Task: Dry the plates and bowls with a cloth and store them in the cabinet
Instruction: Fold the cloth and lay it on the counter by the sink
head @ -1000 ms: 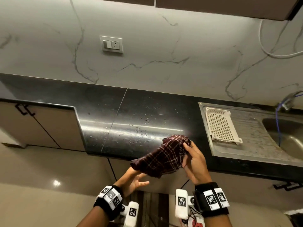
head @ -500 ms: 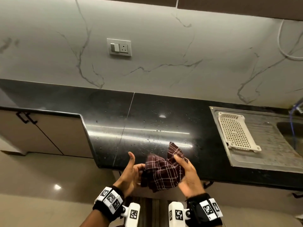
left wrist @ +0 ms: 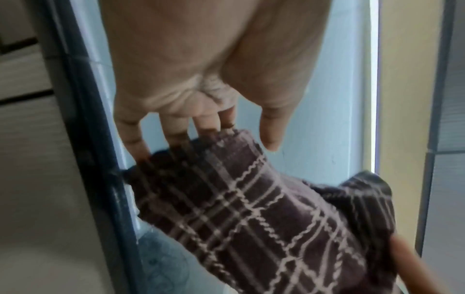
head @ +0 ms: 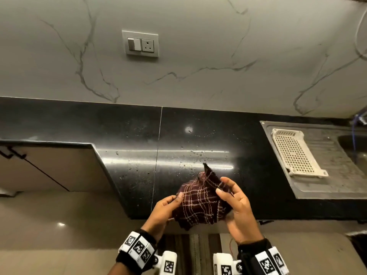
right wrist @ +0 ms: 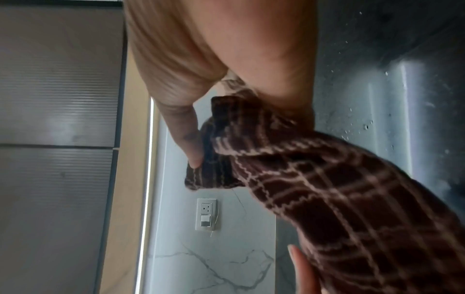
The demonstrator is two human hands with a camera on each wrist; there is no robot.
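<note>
A dark maroon checked cloth [head: 200, 205] hangs bunched between both hands, just above the front edge of the black counter. My left hand [head: 166, 205] has its fingers under the cloth's left side and its thumb on the edge. In the left wrist view the cloth [left wrist: 264, 218] drapes over the left hand's [left wrist: 201, 103] straight fingers. My right hand [head: 236, 201] pinches the cloth's upper right corner. The right wrist view shows the right hand's [right wrist: 188, 123] thumb pressed on a fold of the cloth [right wrist: 339, 189]. No plate or bowl is in view.
The black granite counter [head: 139, 135] carries scattered water drops. At the right lies a steel drainboard [head: 327, 185] with a white perforated tray [head: 296, 153] on it. A socket plate [head: 140, 43] is on the marble wall. Beige base cabinet doors [head: 49, 165] are at the left.
The cloth has been gathered tighter between the hands. My left thumb has come down onto its left edge, and my right hand has shifted to the upper corner.
</note>
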